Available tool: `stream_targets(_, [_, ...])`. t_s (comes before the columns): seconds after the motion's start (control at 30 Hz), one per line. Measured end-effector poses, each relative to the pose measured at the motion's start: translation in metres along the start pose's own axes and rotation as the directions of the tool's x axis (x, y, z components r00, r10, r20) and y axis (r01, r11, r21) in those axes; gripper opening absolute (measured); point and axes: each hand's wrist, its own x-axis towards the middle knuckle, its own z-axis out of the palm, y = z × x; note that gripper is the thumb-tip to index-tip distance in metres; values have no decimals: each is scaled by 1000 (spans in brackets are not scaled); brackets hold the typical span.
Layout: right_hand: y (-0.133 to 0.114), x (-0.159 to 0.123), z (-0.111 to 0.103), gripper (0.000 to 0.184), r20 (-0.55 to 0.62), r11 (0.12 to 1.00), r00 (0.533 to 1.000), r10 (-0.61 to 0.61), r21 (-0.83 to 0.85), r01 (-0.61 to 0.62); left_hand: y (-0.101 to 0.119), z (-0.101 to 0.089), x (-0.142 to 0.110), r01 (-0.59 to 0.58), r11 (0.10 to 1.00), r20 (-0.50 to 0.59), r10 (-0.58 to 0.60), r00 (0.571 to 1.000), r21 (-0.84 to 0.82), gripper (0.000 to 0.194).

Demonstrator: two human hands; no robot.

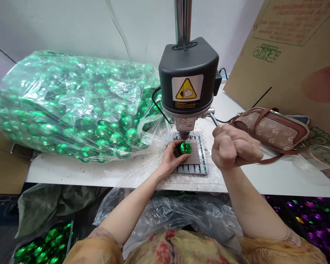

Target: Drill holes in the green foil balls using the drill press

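My left hand has its thumb and fingers around a shiny green faceted ball. The ball rests on a flat pinkish-brown board, which lies on the slotted metal base of a bench drill press. Directly above the ball is the drill's chuck; whether the bit touches the ball I cannot tell. To the right, my right hand is closed in a fist round the end of the press's feed lever, hiding its grip.
A large clear bag of green balls fills the table's left side. On the right lie a patterned handbag and a cardboard box. Dark shavings dot the white table. Below it are green balls and purple balls.
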Motion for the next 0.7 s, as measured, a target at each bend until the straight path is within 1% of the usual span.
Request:
stream_targets(0.1, [-4,9,5,46,-13,1000,1000,27,-5,-27,1,1,1,9,1000,0,-9,1000,8,51])
stream_targets(0.17, [-6,25,13,49,-64,991,990,124,-38,-127,4,3,2,17,1000,-24,-17,1000,9,51])
stream_targets(0.23, [-8,44,22,50,-144,951,947,289,-75,-301,9,4,3,33,999,-67,-32,997,17,49])
stream_targets(0.27, [-8,53,26,50,-155,932,928,339,-76,-353,13,3,1,48,998,-102,-44,994,39,47])
stream_targets(0.3, [-8,61,29,49,-143,914,912,386,-75,-398,18,3,-2,66,995,-146,-55,988,73,45])
stream_targets(0.33, [-7,67,31,48,-123,906,905,407,-73,-417,23,1,-7,81,990,-189,-58,980,115,43])
stream_targets(0.37, [-6,71,32,47,-104,902,903,417,-77,-425,29,-1,-15,82,985,-216,-47,975,155,42])
stream_targets(0.4, [-5,73,32,47,-94,899,901,423,-81,-430,34,-3,-26,58,981,-210,-19,977,184,41])
stream_targets(0.43, [-4,73,32,47,-91,899,902,422,-84,-429,38,-6,-39,4,980,-165,29,986,199,41])
stream_targets(0.47, [-3,73,31,47,-96,903,905,414,-82,-422,40,-9,-55,-77,977,-80,95,992,199,42])
stream_targets(0.5, [-2,72,30,47,-94,907,909,407,-73,-414,40,-12,-72,-172,966,27,170,985,194,43])
stream_targets(0.57, [-1,70,29,47,-88,911,911,404,-49,-409,31,-16,-110,-335,915,231,284,931,227,43])
stream_targets(0.6, [-1,69,29,48,-92,914,912,399,-34,-403,24,-17,-129,-382,882,313,294,903,275,42])
stream_targets(0.63, [0,68,29,48,-100,915,912,398,-27,-402,15,-18,-148,-396,859,385,263,885,325,39])
stream_targets(0.67, [-1,67,29,47,-112,916,912,395,-24,-400,4,-18,-164,-367,855,421,200,885,366,36])
stream_targets(0.7, [-1,67,29,47,-125,916,910,395,-26,-401,-7,-17,-179,-287,873,432,100,896,394,36])
